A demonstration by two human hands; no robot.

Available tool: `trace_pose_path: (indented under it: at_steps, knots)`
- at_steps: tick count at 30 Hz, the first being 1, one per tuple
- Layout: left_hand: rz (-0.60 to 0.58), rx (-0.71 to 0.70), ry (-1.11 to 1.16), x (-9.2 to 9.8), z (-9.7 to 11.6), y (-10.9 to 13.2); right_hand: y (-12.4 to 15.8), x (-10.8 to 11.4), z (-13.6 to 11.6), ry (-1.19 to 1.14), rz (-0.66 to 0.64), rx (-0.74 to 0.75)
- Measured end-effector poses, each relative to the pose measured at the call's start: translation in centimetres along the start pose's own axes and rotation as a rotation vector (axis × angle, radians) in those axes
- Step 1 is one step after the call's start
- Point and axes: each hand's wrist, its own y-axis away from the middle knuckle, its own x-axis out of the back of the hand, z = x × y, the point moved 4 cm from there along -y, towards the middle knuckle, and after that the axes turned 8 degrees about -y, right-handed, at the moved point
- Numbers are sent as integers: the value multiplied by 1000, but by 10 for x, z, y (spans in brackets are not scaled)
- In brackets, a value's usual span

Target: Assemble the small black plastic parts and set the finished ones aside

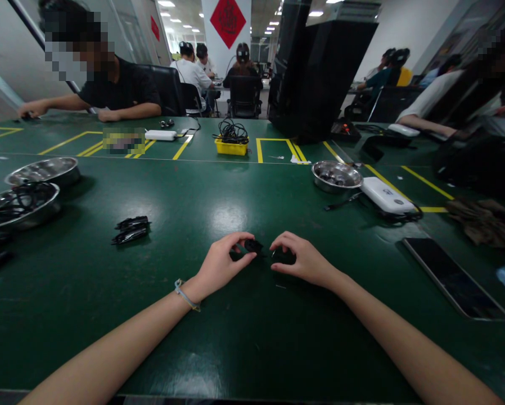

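My left hand [222,261], with a pale cord bracelet at its wrist, pinches a small bundled black cable [253,246] between thumb and fingertips, just above the green table [235,337]. Its exact shape is hard to make out. Facing it from the right is my right hand [301,259], its fingers curved and the thumb apart from them. A dark patch shows inside that curve, with no clear object in it. To the left, several black cable bundles [131,229] lie side by side on the table.
Steel bowls [45,211] with black cables stand at left; another steel bowl [337,175] holds small dark parts. On the right lie a white device [387,196], a phone [455,278] and a brown cloth [486,222]. A yellow tray [231,148] of cables is further back. People sit across.
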Motion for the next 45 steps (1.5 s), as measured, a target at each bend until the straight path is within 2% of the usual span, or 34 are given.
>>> trace_pose_path:
  at_steps: [15,20,24,27,30,39,45]
  knots:
    - [-67,-28,58,-3,4,3,-2,1,7,47,62,14]
    - [-103,-22,73,-4,8,3,-2,6,3,127,-2,-22]
    - [-113,2,65,-3,8,2,0,7,7,91,-83,-108]
    - [-115,7,48,-4,6,2,1,5,10,97,-96,-108]
    - [-123,-1,23,-7,3,3,1,5,10,88,-70,-79]
    - [-169,-113,-128,-12,5,4,2,2,7,-169,99,-57]
    - [-179,-158,-145,-16,6,3,0,-5,-9,-133,267,12]
